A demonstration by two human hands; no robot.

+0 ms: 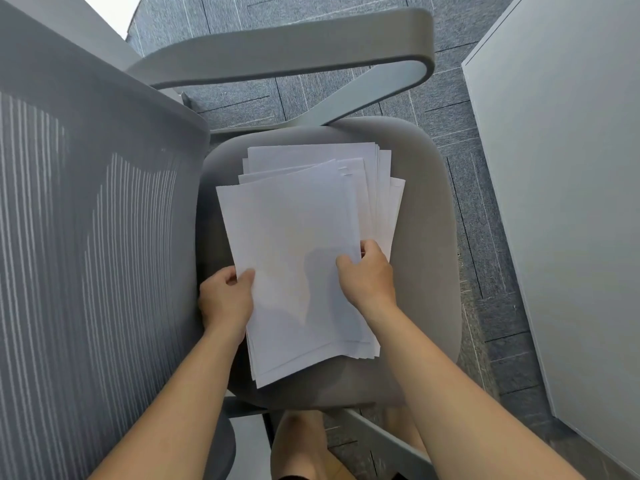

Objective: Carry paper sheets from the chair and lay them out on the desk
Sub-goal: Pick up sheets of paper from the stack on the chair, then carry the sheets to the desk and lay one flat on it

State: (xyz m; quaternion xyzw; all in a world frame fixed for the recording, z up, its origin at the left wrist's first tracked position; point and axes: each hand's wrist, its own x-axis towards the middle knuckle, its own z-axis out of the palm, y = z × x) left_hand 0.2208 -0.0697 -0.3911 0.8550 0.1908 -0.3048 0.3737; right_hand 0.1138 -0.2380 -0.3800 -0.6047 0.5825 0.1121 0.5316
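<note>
Bare forearms (467, 393) reach down from the near edge of view to the chair seat (426, 237). On it, the left hand (227, 296) pinches the left edge of the top paper sheets (294, 220), thumb on top and fingers curled beneath. The right hand (369, 275) grips their right edge the same way. These sheets sit skewed over the rest, which lie fanned across the middle of the seat, reaching toward its far edge. A mesh backrest (86, 202) rises at the left. A grey armrest (294, 46) curves beyond the seat's far edge. The pale bench (571, 168) stands apart at the right, across grey carpet (467, 209).
</note>
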